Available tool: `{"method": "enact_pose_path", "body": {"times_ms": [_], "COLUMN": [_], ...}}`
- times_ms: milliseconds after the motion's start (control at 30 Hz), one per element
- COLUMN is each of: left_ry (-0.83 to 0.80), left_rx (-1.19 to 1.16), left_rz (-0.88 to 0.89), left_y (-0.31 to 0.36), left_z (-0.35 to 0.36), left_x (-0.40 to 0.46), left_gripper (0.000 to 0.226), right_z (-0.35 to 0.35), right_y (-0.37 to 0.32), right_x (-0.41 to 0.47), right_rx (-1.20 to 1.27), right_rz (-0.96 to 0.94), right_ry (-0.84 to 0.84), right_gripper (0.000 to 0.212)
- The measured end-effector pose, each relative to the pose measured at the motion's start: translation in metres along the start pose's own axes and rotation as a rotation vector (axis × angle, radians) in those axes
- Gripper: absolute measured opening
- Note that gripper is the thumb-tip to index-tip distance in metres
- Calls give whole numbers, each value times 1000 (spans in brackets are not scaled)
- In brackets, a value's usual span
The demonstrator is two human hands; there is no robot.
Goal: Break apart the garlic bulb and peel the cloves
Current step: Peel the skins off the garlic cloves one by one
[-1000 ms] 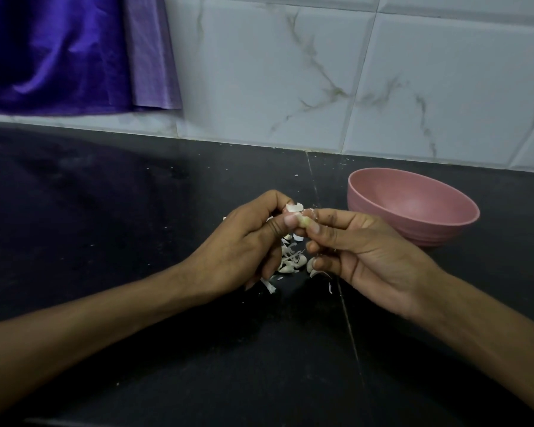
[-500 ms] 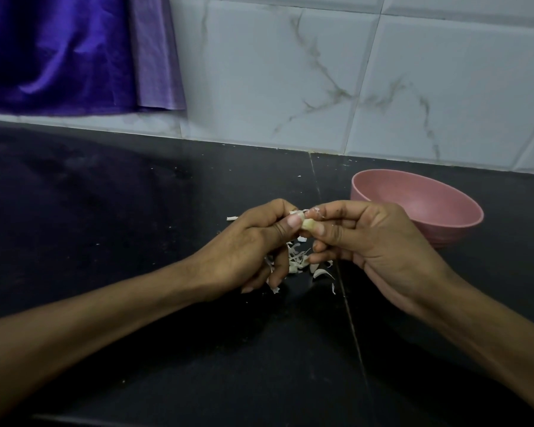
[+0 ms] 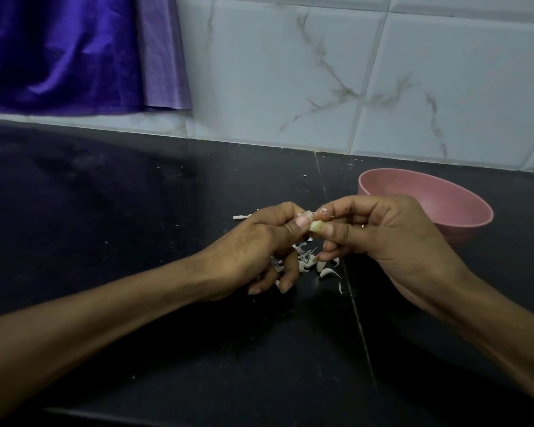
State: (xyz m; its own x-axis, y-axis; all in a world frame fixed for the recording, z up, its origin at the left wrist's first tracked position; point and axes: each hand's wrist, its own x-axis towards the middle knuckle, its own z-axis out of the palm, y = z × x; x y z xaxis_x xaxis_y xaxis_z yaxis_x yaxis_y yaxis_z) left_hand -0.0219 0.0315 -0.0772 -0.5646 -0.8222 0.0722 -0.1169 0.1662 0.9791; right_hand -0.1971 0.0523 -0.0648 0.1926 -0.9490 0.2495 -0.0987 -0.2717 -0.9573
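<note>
A black stone countertop (image 3: 111,272), with a thin seam running from front to back, carries everything here, backed by a white marble-veined tile wall (image 3: 290,72) with a purple cloth (image 3: 59,50) hanging at its left. A pink bowl (image 3: 438,198) sits on the counter behind the right hand; what lies in it is hidden from this angle. The left hand (image 3: 259,248) and right hand (image 3: 383,238) meet above the counter, knuckles curled, each pinching one end of a single garlic clove (image 3: 316,225) between thumb and forefinger, while the lower fingers of both hands curl loosely underneath. Directly below them lies a scatter of papery garlic skins (image 3: 305,260), with a stray flake (image 3: 241,216) off to the left. The clove looks pale and glossy, so it is probably mostly bare already. It should be very light, firm enough to take a squeeze, yet slick and a little sticky once skinned, apt to pop out of a fingertip grip. Best held by its blunt root end, with a nail working under any remaining skin at the tip. The skins are brittle, weightless and likely to cling to damp fingers.
</note>
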Motion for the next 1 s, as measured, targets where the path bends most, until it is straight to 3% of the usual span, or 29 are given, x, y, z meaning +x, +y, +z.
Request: {"method": "enact_pose_path", "body": {"times_ms": [400,767,1000], "left_ry": [-3,58,110], "left_rx": [8,-57,-2], "left_rz": [-11,74,123], "left_y": [-2,-9,-5], "left_z": [-2,-4,-5], "left_x": [2,8,6], "left_gripper": [23,47,16], "right_z": [-2,-7,-7], "right_y": [0,2,3], "right_x": [3,5,4], "right_rx": [-43,-15,-37], "right_rz": [-13,-22,-31], "right_ry": [27,74,73], "right_gripper": [18,22,23]}}
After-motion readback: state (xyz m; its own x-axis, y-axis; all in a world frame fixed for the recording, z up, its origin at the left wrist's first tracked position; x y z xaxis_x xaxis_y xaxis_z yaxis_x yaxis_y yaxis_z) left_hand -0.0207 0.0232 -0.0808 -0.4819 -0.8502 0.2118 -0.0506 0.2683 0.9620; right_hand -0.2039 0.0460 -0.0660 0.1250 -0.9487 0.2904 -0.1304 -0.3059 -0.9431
